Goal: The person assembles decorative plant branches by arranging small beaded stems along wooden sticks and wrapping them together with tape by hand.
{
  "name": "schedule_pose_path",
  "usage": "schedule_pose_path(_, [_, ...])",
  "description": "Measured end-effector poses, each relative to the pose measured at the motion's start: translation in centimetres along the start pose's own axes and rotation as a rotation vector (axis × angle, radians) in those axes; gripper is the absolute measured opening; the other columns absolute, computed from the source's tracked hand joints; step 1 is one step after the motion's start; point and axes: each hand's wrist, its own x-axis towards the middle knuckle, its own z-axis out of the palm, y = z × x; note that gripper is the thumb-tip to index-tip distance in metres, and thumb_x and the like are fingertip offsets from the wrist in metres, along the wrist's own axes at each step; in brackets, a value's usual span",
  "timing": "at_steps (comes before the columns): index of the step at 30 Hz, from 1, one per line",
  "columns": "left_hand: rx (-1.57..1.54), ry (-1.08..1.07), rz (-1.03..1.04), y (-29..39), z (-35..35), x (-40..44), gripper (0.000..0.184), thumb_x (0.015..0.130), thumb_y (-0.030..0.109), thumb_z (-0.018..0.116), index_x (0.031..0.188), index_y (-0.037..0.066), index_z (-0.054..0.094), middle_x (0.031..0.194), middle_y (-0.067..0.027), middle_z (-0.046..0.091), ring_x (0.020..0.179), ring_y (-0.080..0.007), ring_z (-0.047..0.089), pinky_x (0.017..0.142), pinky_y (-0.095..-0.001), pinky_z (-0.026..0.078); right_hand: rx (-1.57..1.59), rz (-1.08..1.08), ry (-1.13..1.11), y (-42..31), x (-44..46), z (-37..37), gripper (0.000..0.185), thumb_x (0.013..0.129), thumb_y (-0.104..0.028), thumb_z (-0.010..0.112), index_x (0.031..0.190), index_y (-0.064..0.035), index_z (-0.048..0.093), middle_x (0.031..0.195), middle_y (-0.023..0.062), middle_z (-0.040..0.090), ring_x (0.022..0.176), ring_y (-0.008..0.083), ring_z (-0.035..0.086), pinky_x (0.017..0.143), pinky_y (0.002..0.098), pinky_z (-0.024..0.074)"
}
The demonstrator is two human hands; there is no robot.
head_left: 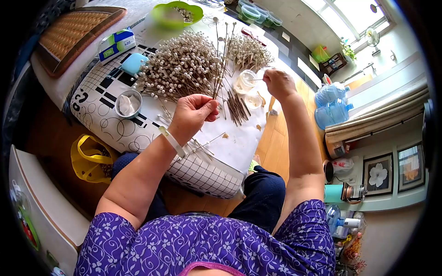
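Observation:
My left hand [193, 115] is closed in a pinch around a few thin brown stems [220, 62] that stand upright, with small round heads at their tops. Out to the right, my right hand [280, 83] pinches a thin pale stick [259, 79], whose far end reaches the mouth of a small clear jar [243, 83] with whitish contents. Below the jar sits a small round dish or lid [252, 100], beside a row of short brown sticks [237, 108]. Behind my left hand lies a large heap of white-headed stems [179, 64]; a smaller bunch [248, 51] is farther right.
On the patterned tablecloth [202, 177] are a tin [128, 104] of white material, a light-blue box [133, 64], a tissue pack [117, 44] and a green bowl [195, 14]. A yellow bag [85, 161] hangs or stands at the left. Blue water jugs [331, 112] stand right.

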Motion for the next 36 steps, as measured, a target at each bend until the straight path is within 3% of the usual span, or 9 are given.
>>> schedule_pose_path(5, [-0.017,-0.014,-0.025,-0.1,0.3,-0.1,0.013,0.08,0.014,0.061,0.08,0.001,0.06,0.068,-0.0049,0.06,0.059,-0.0093,0.058,0.054,-0.0221,0.051,0.128,0.172,0.247,-1.2,-5.1,-1.5,0.007,0.074,-0.012,0.056,0.07,-0.0065,0.057,0.069,0.01,0.058,0.066,0.0272,0.057,0.061,0.0353,0.045])
schedule_pose_path(11, [-0.021,-0.027,-0.058,-1.2,0.6,-0.1,0.014,0.08,0.014,0.061,0.081,0.0,0.06,0.068,-0.0054,0.06,0.058,-0.0099,0.058,0.054,-0.0225,0.051,0.404,0.29,0.36,-3.9,-8.0,-1.6,0.007,0.073,-0.01,0.06,0.071,-0.0047,0.056,0.066,0.0097,0.056,0.061,0.0249,0.055,0.057,0.0332,0.0434])
schedule_pose_path(14, [-0.031,-0.026,-0.074,-1.2,0.8,-0.2,0.014,0.08,0.014,0.061,0.081,0.0,0.06,0.068,-0.0057,0.06,0.058,-0.0102,0.058,0.054,-0.0226,0.051,0.542,0.34,0.303,-5.2,-8.3,-2.5,0.006,0.073,-0.009,0.058,0.072,-0.0041,0.056,0.068,0.0101,0.057,0.062,0.0258,0.055,0.057,0.0338,0.0435])
schedule_pose_path(19, [-0.032,-0.037,-0.094,-1.4,0.7,0.0,0.013,0.081,0.013,0.06,0.081,-0.001,0.06,0.069,-0.0059,0.06,0.06,-0.0104,0.058,0.055,-0.0228,0.052,0.132,0.158,0.412,-3.1,-5.8,0.3,0.008,0.076,-0.011,0.054,0.07,-0.0063,0.054,0.071,0.0094,0.057,0.064,0.0284,0.056,0.057,0.0368,0.0451])
schedule_pose_path(23, [-0.028,-0.041,-0.098,-1.5,0.8,-0.2,0.013,0.081,0.013,0.06,0.082,-0.001,0.06,0.07,-0.0058,0.06,0.06,-0.0103,0.058,0.055,-0.0227,0.052,-0.134,0.06,0.13,-0.9,-1.2,1.8,0.006,0.07,-0.006,0.052,0.072,-0.0094,0.057,0.075,0.0092,0.059,0.072,0.0273,0.06,0.061,0.0358,0.0479])
schedule_pose_path(24, [-0.037,-0.044,-0.095,-1.4,0.8,-0.2,0.013,0.081,0.012,0.06,0.082,-0.001,0.06,0.07,-0.0058,0.06,0.06,-0.0103,0.058,0.055,-0.0227,0.052,-0.133,0.055,0.128,-0.7,-0.1,2.1,0.006,0.07,-0.006,0.052,0.072,-0.0094,0.057,0.075,0.0092,0.059,0.072,0.0273,0.06,0.061,0.0358,0.0479])
schedule_pose_path(26, [-0.045,-0.039,-0.09,-1.2,0.7,0.1,0.013,0.081,0.012,0.06,0.082,-0.001,0.06,0.071,-0.0059,0.06,0.06,-0.0102,0.058,0.055,-0.0226,0.052,-0.179,-0.027,-0.111,-0.6,2.2,2.7,0.01,0.07,-0.005,0.053,0.074,-0.01,0.06,0.08,0.0097,0.062,0.077,0.0261,0.061,0.064,0.0332,0.0487])
schedule_pose_path(30, [-0.04,-0.027,-0.102,-1.0,0.4,0.2,0.012,0.081,0.011,0.06,0.082,-0.001,0.06,0.071,-0.0059,0.06,0.061,-0.01,0.058,0.055,-0.0225,0.052,-0.246,-0.136,-0.368,-1.7,4.2,2.5,0.014,0.07,-0.004,0.054,0.079,-0.0078,0.063,0.086,0.0102,0.063,0.08,0.0249,0.061,0.067,0.0321,0.0492])
schedule_pose_path(36, [-0.051,-0.024,-0.086,-0.7,0.2,0.1,0.012,0.08,0.011,0.06,0.082,-0.001,0.06,0.07,-0.0061,0.06,0.06,-0.0105,0.058,0.055,-0.0229,0.052,-0.341,-0.073,-0.355,-2.8,4.1,1.7,0.016,0.072,-0.002,0.05,0.081,-0.0037,0.063,0.088,0.0122,0.062,0.084,0.0261,0.061,0.07,0.0316,0.0495])
